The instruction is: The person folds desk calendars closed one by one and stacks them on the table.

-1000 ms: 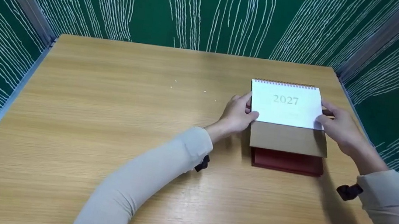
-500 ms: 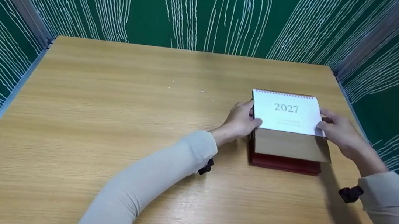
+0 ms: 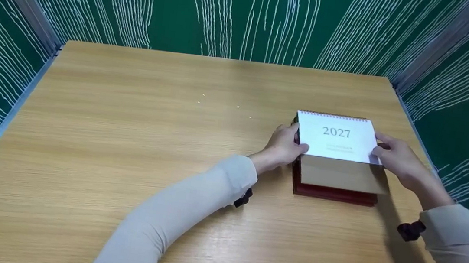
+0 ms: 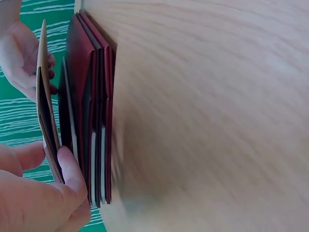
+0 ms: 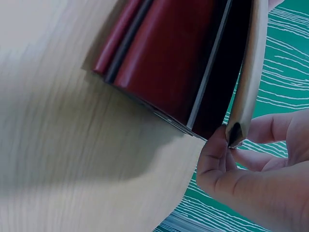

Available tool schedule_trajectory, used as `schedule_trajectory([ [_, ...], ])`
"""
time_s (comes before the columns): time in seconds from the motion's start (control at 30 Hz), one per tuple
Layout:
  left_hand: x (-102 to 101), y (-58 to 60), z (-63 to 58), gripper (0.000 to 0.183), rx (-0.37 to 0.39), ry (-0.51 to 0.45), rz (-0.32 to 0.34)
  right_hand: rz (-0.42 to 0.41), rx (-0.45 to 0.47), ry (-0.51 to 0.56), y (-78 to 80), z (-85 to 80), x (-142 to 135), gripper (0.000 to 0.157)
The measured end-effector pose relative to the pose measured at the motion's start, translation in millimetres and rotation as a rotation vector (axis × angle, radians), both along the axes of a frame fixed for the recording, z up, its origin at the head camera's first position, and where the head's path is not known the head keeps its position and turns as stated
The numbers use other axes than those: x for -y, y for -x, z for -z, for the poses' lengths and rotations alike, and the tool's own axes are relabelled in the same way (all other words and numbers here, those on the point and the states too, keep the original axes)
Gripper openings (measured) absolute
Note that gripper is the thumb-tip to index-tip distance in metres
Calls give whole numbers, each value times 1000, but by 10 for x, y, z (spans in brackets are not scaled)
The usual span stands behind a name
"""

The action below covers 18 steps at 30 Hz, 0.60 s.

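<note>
A desk calendar (image 3: 336, 138) with a white "2027" page, a spiral binding along its far edge and a brown card base is held between both hands. My left hand (image 3: 283, 146) grips its left edge, thumb on the front. At the right edge my right hand (image 3: 401, 162) pinches it between thumb and fingers. Beneath it lies a stack of dark red desk calendars (image 3: 334, 195), mostly covered in the head view. The left wrist view shows the red stack (image 4: 91, 96) edge-on, with a gap between it and the brown base (image 4: 44, 111).
The wooden table (image 3: 128, 146) spreads out to the left and front. A few tiny white specks (image 3: 238, 106) lie near its middle. Green walls (image 3: 173, 12) with white streaks stand behind and at both sides; the right one is close to my right hand.
Both hands have brought the calendar toward me and lower, so it covers more of the red stack. The grip on its edges looks the same.
</note>
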<state>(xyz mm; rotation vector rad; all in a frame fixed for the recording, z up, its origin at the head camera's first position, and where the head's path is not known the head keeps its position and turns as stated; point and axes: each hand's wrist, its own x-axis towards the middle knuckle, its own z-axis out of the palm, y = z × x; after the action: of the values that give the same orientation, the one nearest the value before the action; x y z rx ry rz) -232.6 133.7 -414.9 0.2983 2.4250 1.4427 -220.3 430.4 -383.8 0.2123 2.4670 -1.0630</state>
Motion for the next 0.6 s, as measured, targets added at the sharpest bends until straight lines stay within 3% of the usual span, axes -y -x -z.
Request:
schedule_trajectory([
  [0.23, -14, -24, 53, 69, -4, -9, -8, -5, -12, -34, -14, 73, 0, 73],
  [0.6, -31, -63, 92, 73, -45, 56, 3, -19, -78, -174, -34, 134, 62, 70],
])
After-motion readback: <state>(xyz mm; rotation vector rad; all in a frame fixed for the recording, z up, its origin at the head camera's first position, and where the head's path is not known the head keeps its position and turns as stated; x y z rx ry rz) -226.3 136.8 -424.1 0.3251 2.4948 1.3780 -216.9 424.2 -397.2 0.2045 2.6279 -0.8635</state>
